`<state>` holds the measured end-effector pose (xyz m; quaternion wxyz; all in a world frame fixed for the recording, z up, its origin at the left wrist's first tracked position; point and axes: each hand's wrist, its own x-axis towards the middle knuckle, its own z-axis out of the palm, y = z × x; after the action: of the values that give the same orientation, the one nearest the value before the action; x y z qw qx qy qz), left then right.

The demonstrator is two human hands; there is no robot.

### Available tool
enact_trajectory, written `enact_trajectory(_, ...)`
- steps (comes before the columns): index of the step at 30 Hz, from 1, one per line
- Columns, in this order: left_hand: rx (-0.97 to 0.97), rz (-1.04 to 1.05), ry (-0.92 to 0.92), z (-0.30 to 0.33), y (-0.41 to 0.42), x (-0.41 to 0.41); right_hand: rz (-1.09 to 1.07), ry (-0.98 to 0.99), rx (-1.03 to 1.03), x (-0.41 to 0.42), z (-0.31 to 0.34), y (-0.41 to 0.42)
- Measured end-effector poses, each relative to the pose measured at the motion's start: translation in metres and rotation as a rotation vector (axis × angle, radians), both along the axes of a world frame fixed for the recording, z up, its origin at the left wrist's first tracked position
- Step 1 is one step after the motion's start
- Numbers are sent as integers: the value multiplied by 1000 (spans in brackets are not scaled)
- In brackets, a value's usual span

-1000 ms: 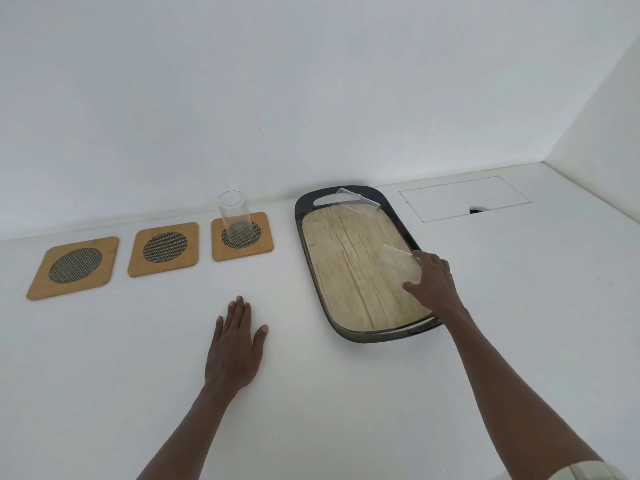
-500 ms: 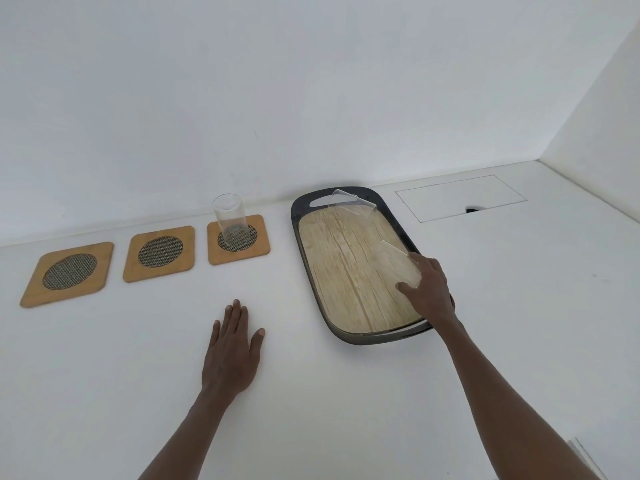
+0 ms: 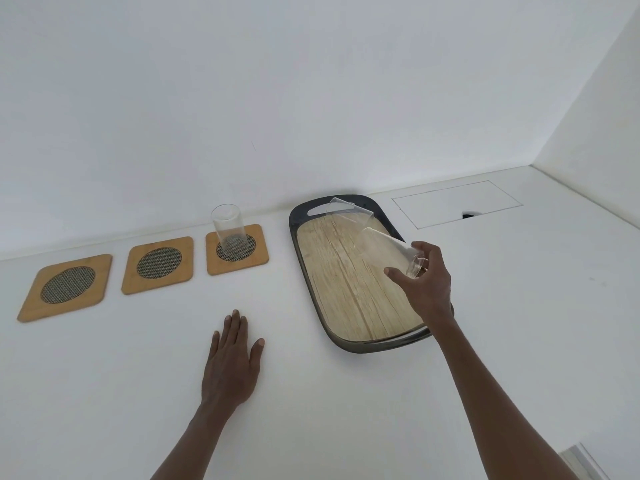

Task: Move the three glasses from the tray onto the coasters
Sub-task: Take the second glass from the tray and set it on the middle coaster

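Now lifted off the tray (image 3: 363,346): glass (image 3: 388,252), tilted, pinched near its rim by right hand (image 3: 427,284) fingers (image 3: 393,273). Left hand (image 3: 232,362) flat on white desk (image 3: 519,306), fingers spread. Second glass (image 3: 230,228) upright on right coaster (image 3: 237,249); third (image 3: 348,213) at tray's far end.

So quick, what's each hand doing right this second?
Left hand: open, flat on the table, holding nothing.
Right hand: closed around a tilted glass over the tray.
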<state>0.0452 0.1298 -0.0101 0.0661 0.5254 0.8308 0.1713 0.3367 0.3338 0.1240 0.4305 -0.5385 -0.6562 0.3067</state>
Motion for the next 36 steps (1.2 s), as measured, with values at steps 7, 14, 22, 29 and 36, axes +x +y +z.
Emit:
enact_trajectory(7, 10, -5, -16, 1, -1, 0, 8, 42, 77, -4, 14, -7)
enact_trajectory(14, -15, -11, -20, 4, -1, 1, -6, 61, 141, -15, 26, -17)
enact_trajectory(22, 18, -16, -106, 11, -12, -12, 98, 133, 117, -43, 35, -33)
enact_trajectory(29, 24, 88, -77, 11, -49, -68, 199, 137, 86, -90, 39, -54)
enact_trajectory(36, 13, 181, -52, 12, -83, -125, 294, 118, 99, -152, 42, -74)
